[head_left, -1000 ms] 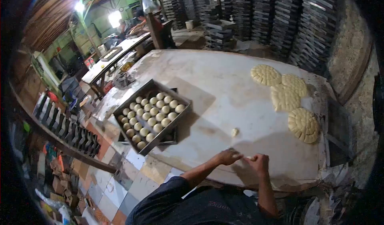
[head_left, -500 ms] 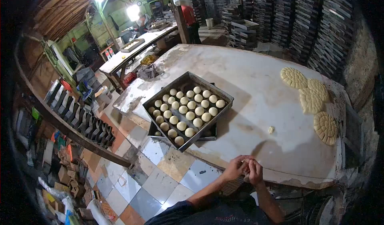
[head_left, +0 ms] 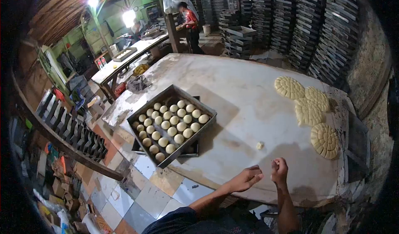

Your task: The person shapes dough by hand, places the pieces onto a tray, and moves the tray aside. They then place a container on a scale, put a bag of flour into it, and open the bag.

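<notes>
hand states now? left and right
Left hand: open, fingers extended, holding nothing visible.
Right hand: closed fist; what it holds, if anything, cannot be told.

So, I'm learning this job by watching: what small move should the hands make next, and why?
Probably reach the left hand forward to the small dough lump. That hand is open and empty, the right hand is closed in a fist, and the lump lies loose on the table just ahead.

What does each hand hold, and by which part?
Left hand is open and holds nothing. Right hand is curled shut; whether anything is inside cannot be told.
</notes>
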`<action>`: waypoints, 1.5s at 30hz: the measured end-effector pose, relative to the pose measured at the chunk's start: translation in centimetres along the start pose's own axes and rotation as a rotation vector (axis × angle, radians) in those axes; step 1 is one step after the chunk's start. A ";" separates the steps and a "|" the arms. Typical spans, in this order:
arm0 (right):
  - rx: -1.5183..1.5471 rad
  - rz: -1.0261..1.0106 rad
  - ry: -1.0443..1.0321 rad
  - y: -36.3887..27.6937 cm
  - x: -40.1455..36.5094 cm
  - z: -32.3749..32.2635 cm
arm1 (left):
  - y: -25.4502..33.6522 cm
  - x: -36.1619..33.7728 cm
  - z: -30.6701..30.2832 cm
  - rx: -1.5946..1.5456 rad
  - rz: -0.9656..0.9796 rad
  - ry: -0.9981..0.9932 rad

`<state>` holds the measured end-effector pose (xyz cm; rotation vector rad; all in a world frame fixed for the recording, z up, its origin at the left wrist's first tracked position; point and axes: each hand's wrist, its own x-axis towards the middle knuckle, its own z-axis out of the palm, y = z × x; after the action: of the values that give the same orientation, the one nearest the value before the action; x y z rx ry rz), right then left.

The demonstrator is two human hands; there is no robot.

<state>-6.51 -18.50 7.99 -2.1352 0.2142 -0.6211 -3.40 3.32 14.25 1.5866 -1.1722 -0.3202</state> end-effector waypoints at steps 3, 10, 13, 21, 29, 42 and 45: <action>0.050 0.104 0.091 5.1 -0.7 -1.7 | -4.8 1.1 2.0 0.253 -0.406 0.271; -0.428 -0.422 -0.356 16.4 -5.4 -9.7 | -13.7 -5.8 -1.0 1.233 -0.256 -0.263; -0.462 -0.327 -0.305 14.0 0.1 -7.4 | -16.4 -1.5 -3.2 0.835 -0.489 0.189; -0.250 -0.529 -0.408 11.8 -2.7 -2.1 | -16.8 1.1 6.6 0.705 -0.504 0.323; -0.328 -0.281 -0.191 15.5 5.2 -5.7 | -21.5 -1.1 -2.8 0.765 -0.565 0.449; -0.440 -0.251 -0.266 15.6 5.0 -6.9 | -18.6 -4.8 -2.3 0.939 -0.471 0.353; -0.476 -0.038 0.072 15.6 7.5 -1.5 | -24.5 0.4 -2.3 0.642 -0.658 0.660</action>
<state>0.29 -31.66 -1.05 -2.5792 0.3936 -0.7241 11.03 2.57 -5.70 2.3755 -0.2054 0.1964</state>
